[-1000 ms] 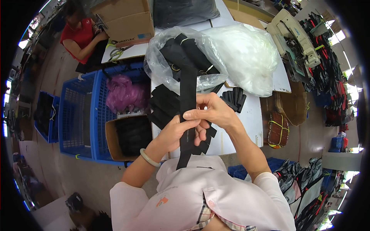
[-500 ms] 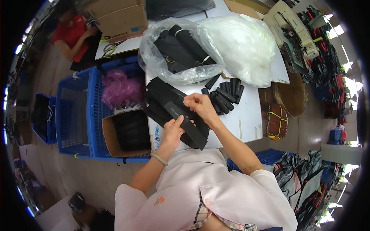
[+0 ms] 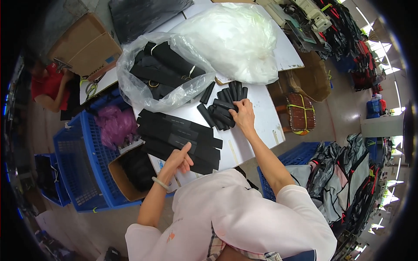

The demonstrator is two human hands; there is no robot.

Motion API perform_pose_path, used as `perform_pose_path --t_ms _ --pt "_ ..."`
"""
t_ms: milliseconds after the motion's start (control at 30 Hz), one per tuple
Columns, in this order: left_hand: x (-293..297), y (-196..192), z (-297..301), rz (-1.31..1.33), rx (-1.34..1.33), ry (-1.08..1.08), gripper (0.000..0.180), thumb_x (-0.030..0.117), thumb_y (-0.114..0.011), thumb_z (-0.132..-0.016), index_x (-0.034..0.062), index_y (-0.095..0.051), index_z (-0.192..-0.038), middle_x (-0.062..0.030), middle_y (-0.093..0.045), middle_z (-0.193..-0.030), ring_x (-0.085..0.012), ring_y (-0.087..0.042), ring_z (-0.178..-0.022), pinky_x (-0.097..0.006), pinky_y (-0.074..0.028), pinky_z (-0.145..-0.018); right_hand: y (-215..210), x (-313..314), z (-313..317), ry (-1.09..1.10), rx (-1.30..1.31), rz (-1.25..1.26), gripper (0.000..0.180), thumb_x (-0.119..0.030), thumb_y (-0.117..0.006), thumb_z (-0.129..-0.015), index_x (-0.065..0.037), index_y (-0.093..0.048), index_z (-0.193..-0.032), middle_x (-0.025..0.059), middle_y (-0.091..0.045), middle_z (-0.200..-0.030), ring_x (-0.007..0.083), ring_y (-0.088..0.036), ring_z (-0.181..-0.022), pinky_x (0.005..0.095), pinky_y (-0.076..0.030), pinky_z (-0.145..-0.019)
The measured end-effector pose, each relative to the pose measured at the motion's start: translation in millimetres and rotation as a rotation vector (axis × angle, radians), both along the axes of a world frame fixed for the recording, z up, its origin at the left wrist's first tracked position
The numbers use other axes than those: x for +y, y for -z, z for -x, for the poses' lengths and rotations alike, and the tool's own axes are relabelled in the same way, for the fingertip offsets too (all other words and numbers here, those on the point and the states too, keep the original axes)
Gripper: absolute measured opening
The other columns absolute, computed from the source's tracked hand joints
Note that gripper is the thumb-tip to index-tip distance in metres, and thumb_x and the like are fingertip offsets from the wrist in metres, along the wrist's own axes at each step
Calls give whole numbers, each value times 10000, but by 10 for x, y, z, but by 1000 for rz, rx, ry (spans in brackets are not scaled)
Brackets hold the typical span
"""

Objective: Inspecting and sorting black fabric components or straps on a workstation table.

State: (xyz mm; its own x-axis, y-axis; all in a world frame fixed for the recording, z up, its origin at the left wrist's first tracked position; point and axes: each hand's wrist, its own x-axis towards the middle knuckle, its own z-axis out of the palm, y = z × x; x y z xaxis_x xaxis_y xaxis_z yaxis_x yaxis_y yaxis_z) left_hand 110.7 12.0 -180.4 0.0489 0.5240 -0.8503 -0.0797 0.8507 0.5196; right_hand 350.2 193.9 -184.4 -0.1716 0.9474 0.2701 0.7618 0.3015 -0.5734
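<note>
Flat black fabric strips (image 3: 174, 132) lie fanned and overlapping on the white table, with small printed labels across them. My left hand (image 3: 177, 161) rests at their near edge, thumb and fingers apart and gripping nothing. To the right is a loose pile of short black tubes (image 3: 217, 114), with a few more just behind. My right hand (image 3: 244, 115) has its fingers and thumb closed on the end of one black tube (image 3: 224, 104) at the pile's right side. The fingertips partly hide that tube.
A clear plastic bag (image 3: 167, 98) of rolled black material and a stuffed white bag (image 3: 230, 43) stand behind. Blue crates (image 3: 82, 165), a purple bag (image 3: 115, 126) and a cardboard box (image 3: 119, 174) are at left. A person in red (image 3: 50, 89) is at far left.
My right hand has left the strips and moved right to the tubes, closing on one. My left hand has let go of the strip, which now lies among the others. The view has shifted.
</note>
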Motion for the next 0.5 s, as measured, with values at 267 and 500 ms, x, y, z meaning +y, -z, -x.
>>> perform_pose_path --t_ms 267,500 --pt "194 -823 -150 -521 -132 -373 369 200 -602 -904 -43 -529 -1172 -116 -640 -956 -153 -641 -776 -253 -533 -696 -729 -283 537 -235 803 750 131 -128 -655 -830 -1 -623 -837 -19 -573 -667 45 -496 -585 210 -411 -549" --pt "369 -1150 -179 -781 -158 -631 212 160 -655 -866 -28 -648 -964 -31 -653 -830 -70 -590 -734 -221 -487 -673 -1240 -722 760 -621 676 456 156 -15 -679 -783 7 -605 -919 48 -550 -970 86 -525 -803 210 -437 -685"
